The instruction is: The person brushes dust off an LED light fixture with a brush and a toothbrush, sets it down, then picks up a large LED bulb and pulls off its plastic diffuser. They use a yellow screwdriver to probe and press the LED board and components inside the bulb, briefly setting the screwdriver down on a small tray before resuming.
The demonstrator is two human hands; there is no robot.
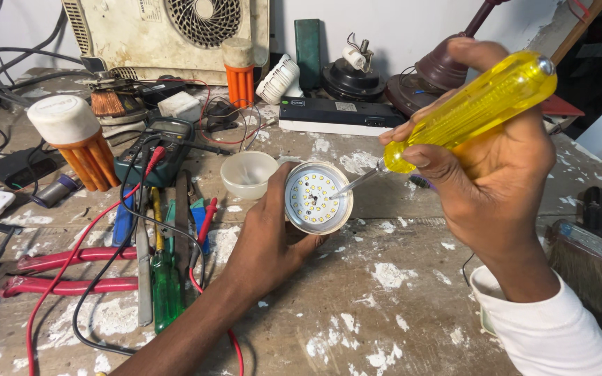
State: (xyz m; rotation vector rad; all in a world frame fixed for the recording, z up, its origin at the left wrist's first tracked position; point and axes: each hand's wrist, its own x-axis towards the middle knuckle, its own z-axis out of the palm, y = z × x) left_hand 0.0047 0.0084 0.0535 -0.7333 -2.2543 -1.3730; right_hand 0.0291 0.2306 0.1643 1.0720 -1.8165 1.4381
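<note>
The fingers (273, 202) of the left hand (266, 244) are curled tight around the body of an opened LED bulb (318, 197), thumb across its underside, tilting the round board of small yellow diodes up toward the camera. The right hand (496, 174) is closed in a full fist around the clear yellow handle of a screwdriver (468, 111), its thin shaft slanting down so the tip rests on the board just right of its middle.

The bulb is held just above the bench (384, 292), near the middle of its paint-spattered top. Touching or just beside the bulb, toward the far edge, sits its frosted dome cover (247, 174), upturned like a bowl. Further left lie a multimeter (158, 150) with red and black leads, a green-handled screwdriver (164, 292) and red-handled pliers (71, 271) near the left edge. Along the far edge stand orange-finned bulb bodies (78, 143) and a black flat box (339, 113).

The work appears to be at the stage of loosening or prying the diode board. It calls for a steady left grip and light, well-centred pressure from the tip, lest it skid across the diodes.
</note>
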